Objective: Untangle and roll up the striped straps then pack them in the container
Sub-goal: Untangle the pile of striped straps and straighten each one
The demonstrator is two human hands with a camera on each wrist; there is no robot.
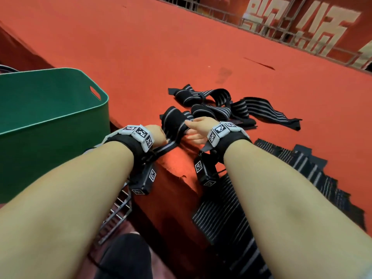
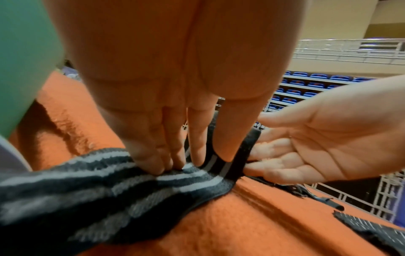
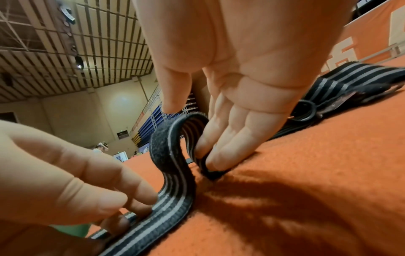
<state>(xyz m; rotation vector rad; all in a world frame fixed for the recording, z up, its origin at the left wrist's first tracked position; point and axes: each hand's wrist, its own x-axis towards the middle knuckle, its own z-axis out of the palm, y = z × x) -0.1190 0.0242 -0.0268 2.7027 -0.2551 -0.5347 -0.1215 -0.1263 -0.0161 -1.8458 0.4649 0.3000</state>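
A black strap with grey stripes (image 1: 174,122) lies on the red carpet just in front of both hands. My left hand (image 1: 159,135) presses straight fingers (image 2: 157,164) down on its flat part, with the thumb against the raised fold. My right hand (image 1: 194,127) holds the strap's end down on the carpet with straight fingers (image 3: 210,161), the thumb apart above. Between the hands the strap (image 3: 173,173) arches up in a small loop. The green container (image 1: 50,137) stands open at the left. I see nothing inside it.
A tangled pile of striped straps (image 1: 221,103) lies just beyond the hands. More striped straps (image 1: 291,170) lie flat under my right forearm. The carpeted platform (image 1: 161,47) drops off near me, with a wire rack (image 1: 118,210) below. A railing (image 1: 261,25) runs along the far side.
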